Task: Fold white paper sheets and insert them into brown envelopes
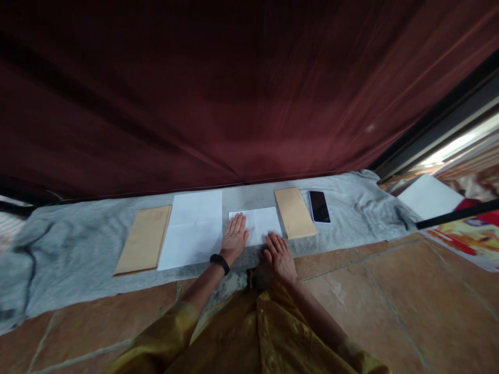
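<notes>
A folded white sheet of paper (260, 224) lies on the grey cloth in front of me, a crease running across it. My left hand (235, 236) rests flat on its left part, fingers stretched out, a black band on the wrist. At the sheet's lower right edge, my right hand (281, 257) lies palm down with its fingers slightly spread. Neither hand grips anything. Left of the folded sheet is a larger stack of white paper (193, 228) with a faint crosswise crease. To the right lies a brown envelope (295, 213).
A stack of brown envelopes (143, 240) sits at the left on the grey cloth (78, 249). A phone (320, 206) lies right of the single envelope. Behind hangs a dark red curtain (249, 104). Black bars, white paper (431, 196) and a colourful printed bag (471, 234) are at the right.
</notes>
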A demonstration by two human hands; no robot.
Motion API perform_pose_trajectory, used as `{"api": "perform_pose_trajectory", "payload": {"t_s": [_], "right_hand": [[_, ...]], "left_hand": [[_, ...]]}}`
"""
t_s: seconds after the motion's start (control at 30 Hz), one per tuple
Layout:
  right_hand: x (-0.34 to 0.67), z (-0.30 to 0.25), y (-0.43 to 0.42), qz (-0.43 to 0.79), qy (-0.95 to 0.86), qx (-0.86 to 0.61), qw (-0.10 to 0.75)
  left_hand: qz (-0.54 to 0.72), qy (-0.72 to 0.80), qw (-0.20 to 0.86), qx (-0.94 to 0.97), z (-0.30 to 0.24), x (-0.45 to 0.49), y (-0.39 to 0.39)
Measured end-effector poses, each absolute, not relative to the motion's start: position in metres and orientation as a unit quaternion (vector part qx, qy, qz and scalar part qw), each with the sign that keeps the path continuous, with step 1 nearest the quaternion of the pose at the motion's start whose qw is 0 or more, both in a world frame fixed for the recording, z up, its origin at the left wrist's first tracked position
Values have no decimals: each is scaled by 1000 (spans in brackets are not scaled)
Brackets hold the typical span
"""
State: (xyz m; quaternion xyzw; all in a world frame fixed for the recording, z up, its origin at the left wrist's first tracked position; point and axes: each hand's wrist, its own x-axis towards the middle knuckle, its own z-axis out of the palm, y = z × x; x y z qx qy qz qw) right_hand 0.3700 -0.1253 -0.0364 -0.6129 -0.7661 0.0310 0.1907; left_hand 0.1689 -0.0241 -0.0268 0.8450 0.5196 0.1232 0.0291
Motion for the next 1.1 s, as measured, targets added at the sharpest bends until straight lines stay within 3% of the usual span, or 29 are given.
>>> {"api": "perform_pose_trajectory", "payload": {"t_s": [0.27, 1.1], "right_hand": [[350, -31, -117, 71, -803, -560, 191], [357, -35, -127, 58, -803, -568, 175]], "left_hand": [[109, 432, 61, 893, -20, 181, -33], [54, 483, 53, 873, -19, 184, -1]]}}
